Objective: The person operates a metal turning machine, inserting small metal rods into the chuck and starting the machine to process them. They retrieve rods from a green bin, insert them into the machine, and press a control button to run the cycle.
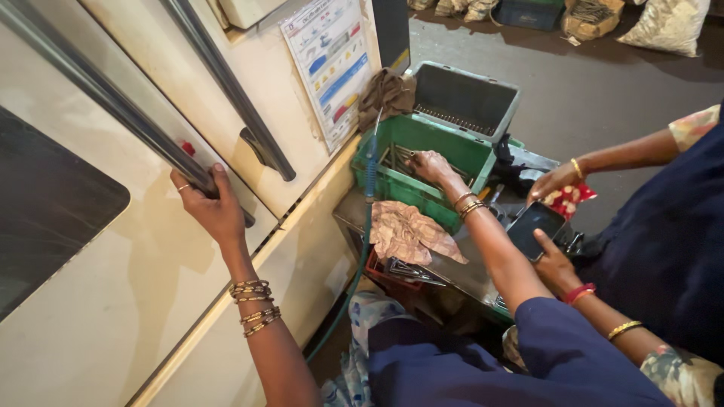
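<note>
Left hand point(207, 207): rests against the cream appliance door point(113, 294), fingers curled around the lower end of the long dark handle bar point(113, 102); thumb lies along the bar. Bangles sit on the wrist and forearm.
Right hand point(430, 166): reaches into the green crate point(411, 192), palm down, fingers bent over the metal parts point(396, 158) inside. Whether the fingers pinch a part cannot be told.
Green crate: stands on the desk point(460, 271), just beside the appliance's lower edge. Its bottom holds a layer of small grey metal parts.
Grey-green bin point(464, 98): sits tilted behind the crate, touching its far rim, with a row of thin metal pieces along its floor.
Brown rag point(385, 94): lies bunched at the crate's far left corner, against the appliance.
Blue tool point(371, 162): stands upright at the crate's left wall; a green hose point(351, 290) runs down from it toward the floor.
Patterned cloth point(411, 234): lies crumpled on the desk, in front of the crate.
Second handle point(230, 87): runs diagonally on the neighbouring door, well apart from the left hand.
Chart point(332, 64): a coloured sheet is fixed to the appliance side, above the crate.
Co-worker: a second person stands at right; one hand point(554, 260) supports a dark phone point(534, 228), the other hand point(554, 181) holds a red packet point(569, 200).
</note>
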